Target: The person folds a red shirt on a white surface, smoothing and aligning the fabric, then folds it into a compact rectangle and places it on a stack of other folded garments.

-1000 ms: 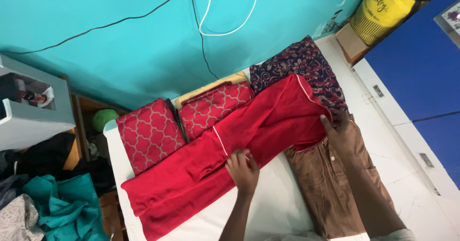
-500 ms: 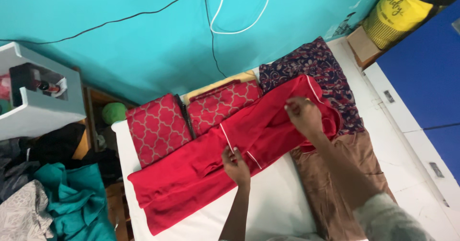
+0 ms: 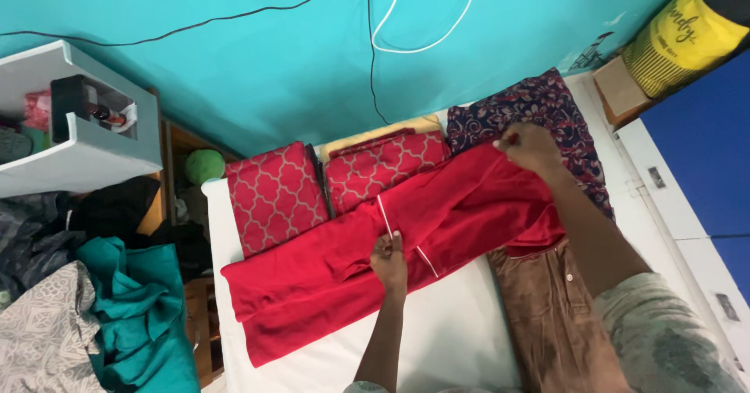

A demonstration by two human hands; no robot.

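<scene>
While both hands pinch the red garment, left hand at its middle, right hand at the far edge, a fold is underway; keeping edges aligned matters next.

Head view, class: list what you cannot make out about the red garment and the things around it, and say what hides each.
- Red garment: its far corner, hidden under the right hand.
- Left hand: its grip, fingertips curled into the fabric.
- Brown shirt: the lower part cut off by the bottom edge, its right side hidden by the forearm.
- Patterned dark cloth: the near part covered by the red garment.
</scene>
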